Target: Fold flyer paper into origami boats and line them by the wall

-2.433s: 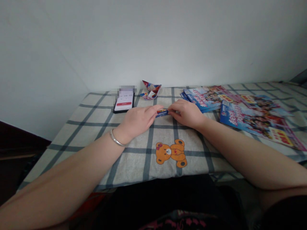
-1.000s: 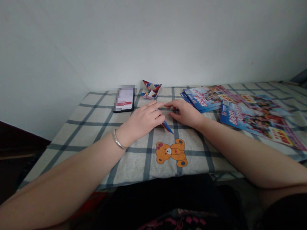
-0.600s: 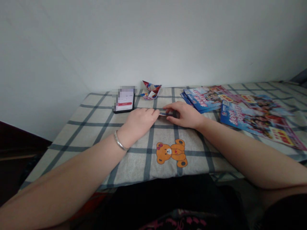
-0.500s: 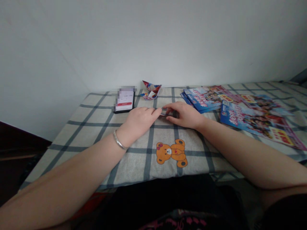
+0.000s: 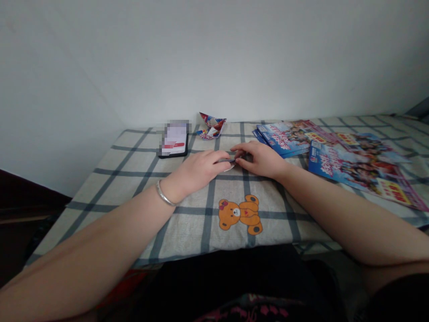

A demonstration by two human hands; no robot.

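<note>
Over the middle of the cloth, my left hand (image 5: 200,169) holds a small, thin folded piece of paper (image 5: 230,167) between thumb and fingers. Only its pale underside and dark edge show; the rest is covered by my fingers. From the other side, my right hand (image 5: 263,159) curls in, thumb and fingertips closed at the paper's right end. Just in front of my hands, a teddy bear print (image 5: 238,214) lies on the checked tablecloth (image 5: 187,223).
A phone (image 5: 174,139) with its screen lit is propped at the back left. Beside it stands a folded paper shape (image 5: 212,126) in red and blue. Several colourful flyers (image 5: 351,172) are spread at the right. The wall (image 5: 214,58) rises behind the table.
The piece of paper has shifted slightly and more of its pale underside shows. My left fingers have opened round it, and my right thumb has come up to its end.
</note>
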